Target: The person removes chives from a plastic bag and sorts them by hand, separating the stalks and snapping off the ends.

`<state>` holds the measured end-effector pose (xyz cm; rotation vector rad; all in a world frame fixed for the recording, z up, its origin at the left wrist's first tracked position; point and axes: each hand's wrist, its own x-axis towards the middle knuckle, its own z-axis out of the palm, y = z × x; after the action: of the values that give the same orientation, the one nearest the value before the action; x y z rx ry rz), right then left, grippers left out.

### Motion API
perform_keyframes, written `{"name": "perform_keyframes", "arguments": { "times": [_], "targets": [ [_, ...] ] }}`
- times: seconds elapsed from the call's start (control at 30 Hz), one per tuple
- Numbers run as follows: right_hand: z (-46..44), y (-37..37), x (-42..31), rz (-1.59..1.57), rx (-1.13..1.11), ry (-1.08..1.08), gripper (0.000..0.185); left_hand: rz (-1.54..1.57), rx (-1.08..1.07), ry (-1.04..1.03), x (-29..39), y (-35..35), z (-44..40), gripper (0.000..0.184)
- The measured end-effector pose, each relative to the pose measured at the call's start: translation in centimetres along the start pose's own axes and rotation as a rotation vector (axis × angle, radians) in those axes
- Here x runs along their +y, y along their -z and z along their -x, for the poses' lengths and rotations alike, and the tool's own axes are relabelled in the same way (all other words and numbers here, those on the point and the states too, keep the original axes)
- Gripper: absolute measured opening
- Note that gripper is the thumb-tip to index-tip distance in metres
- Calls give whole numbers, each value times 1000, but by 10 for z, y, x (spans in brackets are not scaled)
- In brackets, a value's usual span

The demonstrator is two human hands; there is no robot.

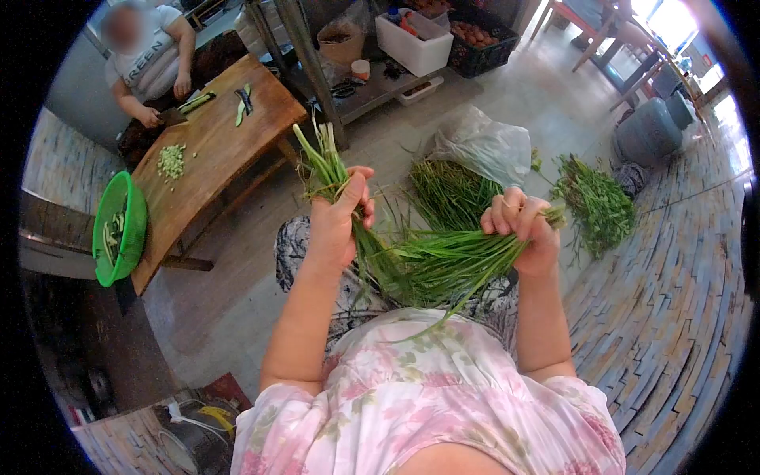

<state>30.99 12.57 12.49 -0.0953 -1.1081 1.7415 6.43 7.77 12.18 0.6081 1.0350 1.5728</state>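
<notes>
My left hand (pixel 339 218) is closed round a bunch of green stalks (pixel 323 162), their pale ends pointing up and their leaves hanging down over my lap. To the right my right hand (pixel 529 236) grips a second bunch of long green leaves (pixel 451 257) near its pale end; the leaves stretch left across my lap and meet those of the first bunch. Beyond my hands a larger pile of greens (pixel 455 190) lies on the floor, partly under a clear plastic bag (pixel 484 142). Leafy greens (pixel 598 206) lie on the floor farther right.
At the upper left a person (pixel 150 63) cuts vegetables on a wooden table (pixel 214 146), with a green basket (pixel 119 229) at its near end. A shelf holds a white box (pixel 413 46) and a black crate (pixel 479 43). A gas cylinder (pixel 649 133) stands right.
</notes>
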Motion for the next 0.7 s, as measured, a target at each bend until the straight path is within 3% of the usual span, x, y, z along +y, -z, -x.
{"name": "perform_keyframes", "arguments": {
  "times": [0.3, 0.43, 0.53, 0.7],
  "targets": [
    [-7, 15, -7, -115, 70, 59, 33, -160, 44, 102, -23, 40, 18, 14],
    [-10, 14, -1, -189, 106, 20, 31, -369, -217, 164, -24, 20, 25, 19],
    [-14, 14, 5, -238, 114, 3, 31, -527, -422, -265, -43, 4, 20, 19],
    [-15, 16, 9, -283, 183, -23, 31, -595, -359, 6, -54, 1, 16, 17]
  ]
}}
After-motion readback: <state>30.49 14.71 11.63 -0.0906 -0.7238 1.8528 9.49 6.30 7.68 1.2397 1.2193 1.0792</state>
